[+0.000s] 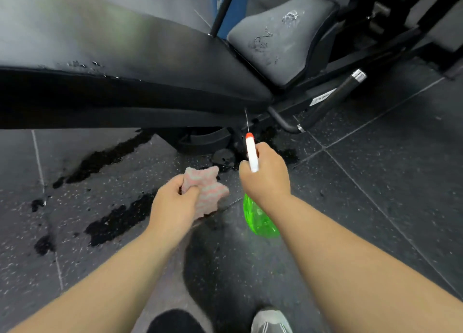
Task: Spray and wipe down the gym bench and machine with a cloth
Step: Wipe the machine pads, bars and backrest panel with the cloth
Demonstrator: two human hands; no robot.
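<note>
- Two bare hands reach forward in the head view, above a dark speckled floor [375, 182] and just in front of a black gym bench [125, 57].
- The left hand [172, 205] has its fingers [193, 191] curled tight round a bunched pink and grey cloth [208, 185]. The cloth sticks out past the knuckles and is held in the air, apart from the bench.
- The right hand [265, 175] grips a spray bottle [260, 220] round its neck, fingers closed on it. The white nozzle with a red tip points at the bench's near edge, and the clear green body hangs below the wrist.
- A thin line of spray [246, 120] runs from the red tip to the long pad's lower edge.
- Droplets sit along the long pad's near edge.
- A grey seat pad [280, 37] at upper right shows wet smears.
- A blue bucket [228, 7] stands behind the bench at the top.
- Dark wet patches [117, 220] mark the floor left of the hands.
- A grey shoe [270, 320] shows at the bottom edge.
</note>
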